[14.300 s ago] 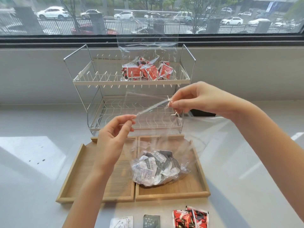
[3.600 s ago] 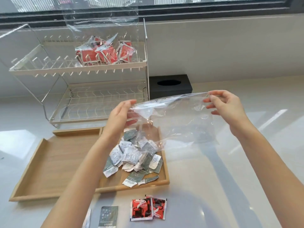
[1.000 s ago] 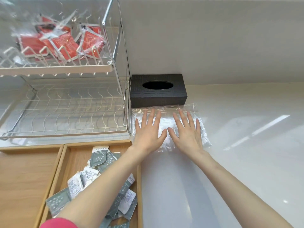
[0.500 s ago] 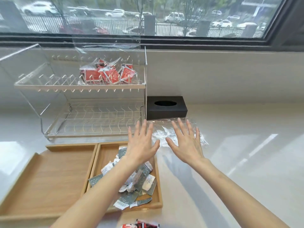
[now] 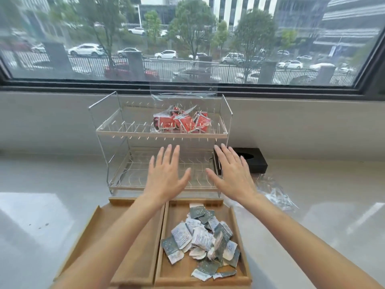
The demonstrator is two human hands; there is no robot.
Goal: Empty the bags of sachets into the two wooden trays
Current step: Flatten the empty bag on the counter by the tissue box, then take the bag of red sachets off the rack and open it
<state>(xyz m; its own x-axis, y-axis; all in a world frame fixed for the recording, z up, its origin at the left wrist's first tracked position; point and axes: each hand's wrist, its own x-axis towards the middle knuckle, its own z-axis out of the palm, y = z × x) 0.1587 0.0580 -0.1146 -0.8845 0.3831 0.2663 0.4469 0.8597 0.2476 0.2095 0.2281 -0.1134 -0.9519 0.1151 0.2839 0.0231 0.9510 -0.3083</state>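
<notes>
Two wooden trays lie side by side at the counter's front. The right tray holds a loose heap of grey and white sachets; the left tray shows bare wood. A clear bag of red sachets rests on the top shelf of a wire rack. My left hand and my right hand hover in front of the rack's lower shelf, fingers spread, holding nothing. The emptied clear bag lies flat on the counter to the right.
A black tissue box sits just right of the rack, behind my right hand. The rack stands directly behind the trays, against a low wall under a wide window. The pale counter stretches left and right of the trays.
Both hands have lifted off the flattened empty bag and moved left, up in front of the rack. The view has swung back toward the rack and window.
</notes>
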